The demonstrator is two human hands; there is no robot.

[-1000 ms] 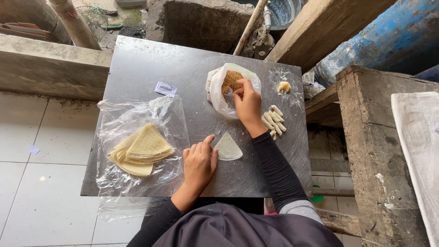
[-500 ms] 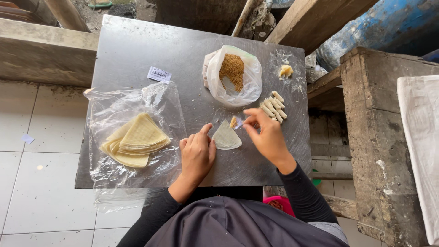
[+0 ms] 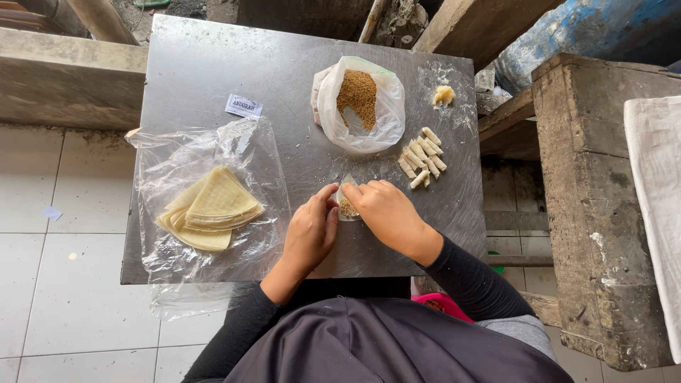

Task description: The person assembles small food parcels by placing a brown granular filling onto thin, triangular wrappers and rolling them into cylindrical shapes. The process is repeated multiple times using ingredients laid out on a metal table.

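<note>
While both hands (image 3: 312, 230) (image 3: 386, 213) fold thin wrapper (image 3: 347, 193); brown crumbly filling (image 3: 348, 208) inside.

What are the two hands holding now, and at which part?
Both the left hand and right hand pinch the filled wrapper at its side edges.

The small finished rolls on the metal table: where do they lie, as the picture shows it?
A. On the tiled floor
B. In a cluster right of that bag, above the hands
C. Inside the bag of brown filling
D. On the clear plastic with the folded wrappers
B: the small finished rolls lie bare on the metal table, right of the bag of brown filling and above the right hand.
</note>
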